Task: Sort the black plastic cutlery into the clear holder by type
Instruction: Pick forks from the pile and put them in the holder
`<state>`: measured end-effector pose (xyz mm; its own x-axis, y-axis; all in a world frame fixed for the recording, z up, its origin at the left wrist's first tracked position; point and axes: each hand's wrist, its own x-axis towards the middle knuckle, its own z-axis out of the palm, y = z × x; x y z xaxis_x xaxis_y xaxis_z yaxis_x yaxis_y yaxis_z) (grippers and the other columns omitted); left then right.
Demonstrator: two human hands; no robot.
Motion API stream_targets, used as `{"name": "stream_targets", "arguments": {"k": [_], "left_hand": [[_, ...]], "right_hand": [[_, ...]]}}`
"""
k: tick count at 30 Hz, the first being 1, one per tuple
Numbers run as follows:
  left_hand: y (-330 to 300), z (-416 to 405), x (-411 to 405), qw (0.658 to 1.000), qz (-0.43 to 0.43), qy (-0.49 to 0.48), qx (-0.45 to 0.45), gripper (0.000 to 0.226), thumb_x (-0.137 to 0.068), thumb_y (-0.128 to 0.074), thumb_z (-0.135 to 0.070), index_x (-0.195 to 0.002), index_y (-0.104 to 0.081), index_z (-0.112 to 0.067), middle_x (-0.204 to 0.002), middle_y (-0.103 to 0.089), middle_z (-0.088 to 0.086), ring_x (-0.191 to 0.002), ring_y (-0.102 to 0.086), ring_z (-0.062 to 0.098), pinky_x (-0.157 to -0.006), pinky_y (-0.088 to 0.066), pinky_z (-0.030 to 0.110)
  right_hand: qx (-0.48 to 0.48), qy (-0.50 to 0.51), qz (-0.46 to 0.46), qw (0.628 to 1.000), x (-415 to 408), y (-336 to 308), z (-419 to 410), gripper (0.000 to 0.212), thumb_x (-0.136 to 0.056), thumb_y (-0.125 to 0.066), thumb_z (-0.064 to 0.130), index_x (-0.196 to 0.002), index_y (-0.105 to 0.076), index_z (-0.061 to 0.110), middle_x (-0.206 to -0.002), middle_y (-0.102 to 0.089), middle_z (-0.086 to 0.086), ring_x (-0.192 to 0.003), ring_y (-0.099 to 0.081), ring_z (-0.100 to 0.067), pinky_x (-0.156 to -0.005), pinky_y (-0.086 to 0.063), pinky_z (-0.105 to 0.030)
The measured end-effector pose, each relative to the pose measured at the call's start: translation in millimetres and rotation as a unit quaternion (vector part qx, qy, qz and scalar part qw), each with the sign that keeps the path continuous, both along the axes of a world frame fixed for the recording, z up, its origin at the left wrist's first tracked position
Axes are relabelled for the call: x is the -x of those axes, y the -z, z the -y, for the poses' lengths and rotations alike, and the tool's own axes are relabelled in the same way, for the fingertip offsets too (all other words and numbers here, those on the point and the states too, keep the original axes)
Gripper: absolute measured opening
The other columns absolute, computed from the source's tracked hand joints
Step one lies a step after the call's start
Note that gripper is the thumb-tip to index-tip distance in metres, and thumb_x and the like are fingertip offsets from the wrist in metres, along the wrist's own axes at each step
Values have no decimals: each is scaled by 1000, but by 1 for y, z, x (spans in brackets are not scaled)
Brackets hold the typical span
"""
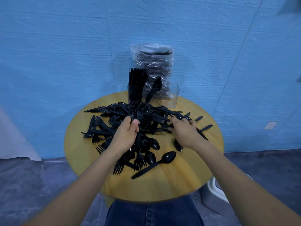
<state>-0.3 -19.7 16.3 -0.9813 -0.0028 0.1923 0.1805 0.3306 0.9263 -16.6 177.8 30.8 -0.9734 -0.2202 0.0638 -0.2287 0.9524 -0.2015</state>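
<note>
one round wooden table, one clear holder with three compartments, one plastic-wrapped stack behind it. two hands: left hand, right hand. the heap of black cutlery is too tangled to count; one spoon lies apart.

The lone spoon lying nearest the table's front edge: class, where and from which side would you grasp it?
Probably pinch the spoon by its long straight handle, coming from above at the near-left end. It lies flat on the round table, with bare wood on both sides of the handle, while its bowl points toward the crowded cutlery pile.
</note>
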Motion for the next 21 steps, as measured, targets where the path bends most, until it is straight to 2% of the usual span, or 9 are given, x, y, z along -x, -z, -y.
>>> {"name": "stream_targets", "arguments": {"k": [4,7,11,13,17,19,21], "left_hand": [[-5,0,4,1000,-9,3,1,23,-102,-31,-23,-88,-47,-14,-73,-46,-1,-60,-40,11,-57,-38,27],[-6,2,8,1000,-7,-3,5,23,-102,-31,-23,-88,-47,-14,-73,-46,-2,-60,-41,10,-57,-38,25],[-9,4,14,1000,-13,-10,14,23,-102,-31,-24,-90,-47,-11,-74,-47,-2,-60,-41,11,-58,-39,28],[-11,4,18,1000,-18,-11,17,23,-102,-31,-24,-91,-47,-10,-74,-47,-2,-60,-42,11,-59,-39,29],[-12,4,23,998,-33,-17,48,26,-102,-31,-26,-91,-47,-9,-75,-47,-2,-63,-43,12,-63,-40,33],[-12,4,25,996,-52,-24,63,28,-102,-31,-27,-93,-46,-6,-76,-48,-3,-65,-44,12,-64,-40,32],[-15,3,27,994,-75,-35,75,28,-101,-31,-27,-94,-44,-4,-76,-47,-3,-65,-45,11,-65,-39,30]], "right_hand": [[110,20,40,993,5,-1,1,25,-103,-30,22,-79,-36,23,-87,-52,-4,-94,-43,-23,-85,-23,-37],[136,12,65,989,7,-2,4,27,-104,-28,23,-81,-41,23,-82,-46,2,-97,-36,-22,-84,-22,-37],[158,10,42,987,16,-4,7,31,-103,-29,22,-81,-51,26,-97,-51,2,-104,-36,-24,-83,-22,-37],[180,9,27,983,20,-4,7,31,-103,-31,22,-81,-52,26,-94,-50,3,-104,-40,-25,-84,-24,-38],[209,-28,43,976,19,-6,6,28,-103,-32,21,-85,-54,22,-80,-51,7,-89,-50,-20,-86,-35,-39],[201,-60,58,976,15,-12,6,30,-103,-35,23,-91,-59,10,-79,-54,3,-76,-50,-14,-76,-40,-31],[169,-83,75,979,11,-20,6,35,-102,-37,25,-86,-59,3,-75,-56,-1,-64,-47,-11,-62,-37,-25]]}}
